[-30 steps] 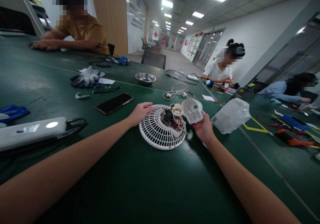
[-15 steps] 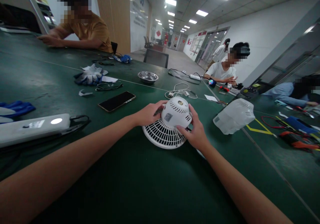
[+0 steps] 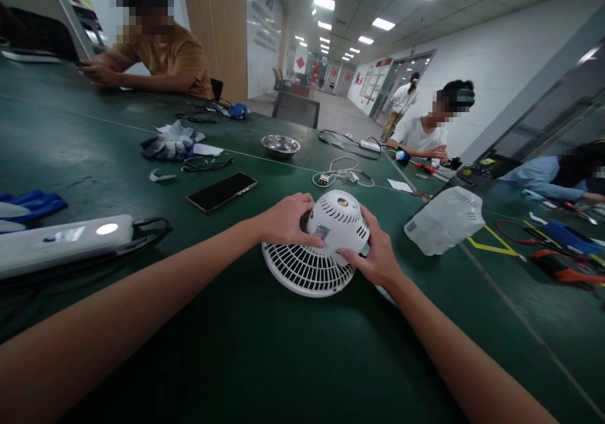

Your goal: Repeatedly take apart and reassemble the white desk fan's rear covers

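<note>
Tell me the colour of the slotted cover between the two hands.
The slotted cover is white; the head view shows it best.

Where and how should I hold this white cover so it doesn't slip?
I'd hold the cover low on its sides, coming from left and right together. It's a dome narrowing toward the top, so a grip higher up may slip. Your left hand and right hand are on opposite sides of it, with the grille below.
</note>
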`<state>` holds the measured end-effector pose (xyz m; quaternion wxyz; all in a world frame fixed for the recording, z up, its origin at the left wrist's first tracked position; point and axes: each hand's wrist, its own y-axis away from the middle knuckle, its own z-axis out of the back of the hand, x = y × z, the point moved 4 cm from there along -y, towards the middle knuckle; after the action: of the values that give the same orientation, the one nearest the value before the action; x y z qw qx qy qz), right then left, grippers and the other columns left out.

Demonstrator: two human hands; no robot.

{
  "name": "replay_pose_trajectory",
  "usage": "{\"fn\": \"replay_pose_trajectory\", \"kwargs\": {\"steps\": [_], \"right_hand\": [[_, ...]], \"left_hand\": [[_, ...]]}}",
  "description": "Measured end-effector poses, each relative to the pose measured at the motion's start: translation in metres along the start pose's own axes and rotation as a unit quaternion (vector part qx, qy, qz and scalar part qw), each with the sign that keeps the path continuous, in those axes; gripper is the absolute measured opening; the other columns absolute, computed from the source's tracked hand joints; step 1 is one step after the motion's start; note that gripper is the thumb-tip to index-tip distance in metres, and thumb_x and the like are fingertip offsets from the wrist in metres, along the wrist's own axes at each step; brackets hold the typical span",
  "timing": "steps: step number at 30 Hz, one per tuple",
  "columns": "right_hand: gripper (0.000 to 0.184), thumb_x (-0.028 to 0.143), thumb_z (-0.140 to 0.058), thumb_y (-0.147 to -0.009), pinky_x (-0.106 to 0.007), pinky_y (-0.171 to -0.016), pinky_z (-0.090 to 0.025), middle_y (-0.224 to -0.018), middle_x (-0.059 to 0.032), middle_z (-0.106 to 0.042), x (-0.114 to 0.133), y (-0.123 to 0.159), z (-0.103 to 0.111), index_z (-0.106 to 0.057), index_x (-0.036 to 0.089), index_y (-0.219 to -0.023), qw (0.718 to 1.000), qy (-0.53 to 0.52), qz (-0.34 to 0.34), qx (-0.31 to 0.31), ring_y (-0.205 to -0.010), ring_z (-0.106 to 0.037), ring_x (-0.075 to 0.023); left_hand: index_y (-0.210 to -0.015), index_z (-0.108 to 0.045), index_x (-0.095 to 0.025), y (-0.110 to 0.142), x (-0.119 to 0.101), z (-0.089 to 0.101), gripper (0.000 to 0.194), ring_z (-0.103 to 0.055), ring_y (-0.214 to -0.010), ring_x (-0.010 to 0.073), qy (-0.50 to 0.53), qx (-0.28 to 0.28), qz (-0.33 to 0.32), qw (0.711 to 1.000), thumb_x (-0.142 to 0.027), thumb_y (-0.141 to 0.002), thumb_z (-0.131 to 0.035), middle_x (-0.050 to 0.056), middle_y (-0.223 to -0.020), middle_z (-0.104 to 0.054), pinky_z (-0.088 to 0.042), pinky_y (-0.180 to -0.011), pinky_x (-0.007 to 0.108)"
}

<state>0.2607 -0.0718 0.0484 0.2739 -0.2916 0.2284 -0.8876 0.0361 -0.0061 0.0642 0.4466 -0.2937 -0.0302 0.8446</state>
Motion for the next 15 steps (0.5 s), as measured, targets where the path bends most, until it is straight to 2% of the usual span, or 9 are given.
{"fn": "replay_pose_trajectory", "kwargs": {"steps": [7, 15], "right_hand": [[0.092, 0.049, -0.074, -0.084, -0.062, -0.102, -0.055, -0.155, -0.0128, -0.053, -0.0018, -0.0015, -0.0005, -0.027, 0.03, -0.161, 1.0, 0.001, -0.028, 0.007, -0.125, -0.065, -0.0368], [0.091, 0.054, -0.073, -0.085, -0.057, -0.101, -0.056, -0.151, -0.0132, -0.057, -0.0043, -0.0027, 0.0016, -0.029, 0.029, -0.16, 0.999, -0.018, -0.023, 0.022, -0.12, -0.067, -0.0347]], "left_hand": [[-0.128, -0.062, -0.015, 0.0003, 0.0063, -0.0038, 0.076, -0.056, -0.11, 0.0334, 0.017, 0.006, 0.016, 1.0, -0.074, -0.079, -0.065, 0.015, -0.123, -0.063, -0.046, -0.093, 0.05], [-0.128, -0.062, -0.015, -0.002, 0.0088, -0.004, 0.08, -0.056, -0.111, 0.0346, 0.014, 0.021, 0.017, 1.0, -0.075, -0.076, -0.068, 0.017, -0.124, -0.062, -0.046, -0.093, 0.049]]}}
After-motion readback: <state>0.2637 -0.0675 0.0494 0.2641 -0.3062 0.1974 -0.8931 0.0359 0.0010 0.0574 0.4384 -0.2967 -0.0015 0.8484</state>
